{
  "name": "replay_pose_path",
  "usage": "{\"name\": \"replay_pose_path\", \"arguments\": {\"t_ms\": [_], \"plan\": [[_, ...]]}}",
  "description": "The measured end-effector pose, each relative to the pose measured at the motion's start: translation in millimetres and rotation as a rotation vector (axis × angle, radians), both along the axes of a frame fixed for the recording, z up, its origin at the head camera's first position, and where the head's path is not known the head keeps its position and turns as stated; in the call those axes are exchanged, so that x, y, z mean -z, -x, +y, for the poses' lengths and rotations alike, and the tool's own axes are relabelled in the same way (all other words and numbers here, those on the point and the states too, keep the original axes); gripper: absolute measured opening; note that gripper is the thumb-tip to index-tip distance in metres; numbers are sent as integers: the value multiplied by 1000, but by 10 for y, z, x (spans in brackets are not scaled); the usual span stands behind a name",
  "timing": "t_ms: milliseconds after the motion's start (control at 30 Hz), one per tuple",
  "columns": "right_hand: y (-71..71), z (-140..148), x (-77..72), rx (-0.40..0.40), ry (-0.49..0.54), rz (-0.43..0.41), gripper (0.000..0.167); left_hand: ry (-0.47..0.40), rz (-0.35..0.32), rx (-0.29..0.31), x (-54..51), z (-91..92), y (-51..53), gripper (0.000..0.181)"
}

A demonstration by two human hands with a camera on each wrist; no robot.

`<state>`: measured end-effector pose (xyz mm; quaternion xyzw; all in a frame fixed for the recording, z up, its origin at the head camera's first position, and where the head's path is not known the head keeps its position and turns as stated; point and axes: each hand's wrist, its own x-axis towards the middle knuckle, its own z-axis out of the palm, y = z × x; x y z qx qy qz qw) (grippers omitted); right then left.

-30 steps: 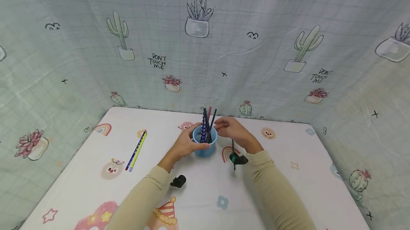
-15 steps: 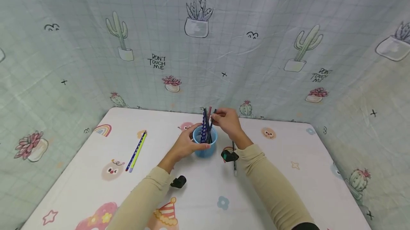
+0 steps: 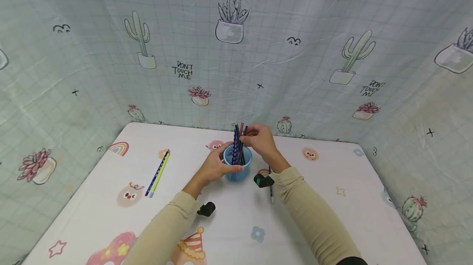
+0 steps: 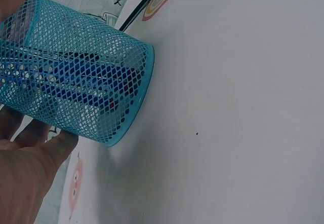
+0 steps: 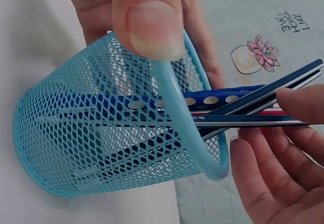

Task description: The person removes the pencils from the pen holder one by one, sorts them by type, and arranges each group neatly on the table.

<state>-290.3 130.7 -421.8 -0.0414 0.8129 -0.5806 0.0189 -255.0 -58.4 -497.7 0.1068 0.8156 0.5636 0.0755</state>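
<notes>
A light blue mesh pencil cup (image 3: 236,176) stands upright on the white table, with several pencils in it. My left hand (image 3: 213,165) holds the cup around its rim, thumb on the near side. Dark pencils (image 5: 291,78), one blue pencil with pale dots (image 5: 197,101) and a red one (image 3: 242,126) stick up above the rim. My right hand (image 3: 261,138) pinches the upper part of a dark pencil between thumb and fingers; whether it grips more than one is unclear. Through the mesh, the pencils' lower ends show in the left wrist view.
Left on the table lie a dotted blue pencil (image 3: 155,179) and a yellow-green pencil (image 3: 160,174), side by side. A black pencil (image 3: 272,194) lies beneath the right wrist camera (image 3: 263,180). A cactus-print cloth (image 3: 258,64) hangs behind the table.
My right hand came in from beside the cup, took hold of a dark pencil's top, then shifted slightly left, bringing it nearer the other pencils. My left hand stayed on the cup.
</notes>
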Motion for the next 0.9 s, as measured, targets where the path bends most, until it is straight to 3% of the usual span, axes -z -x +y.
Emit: {"name": "replay_pose_path", "arguments": {"t_ms": [233,533,733,900], "plan": [[-8,-20,18,18,-97,35,23,25,-6,-3,0,3,-2,97],[81,-71,-2,43,61,-13,30,19,5,-8,-12,-8,14,97],[160,-102,-24,30,35,-2,27,20,-3,-4,-20,-4,2,99],[180,-100,-141,49,-1,32,24,31,-14,-13,-14,-7,0,100]]}}
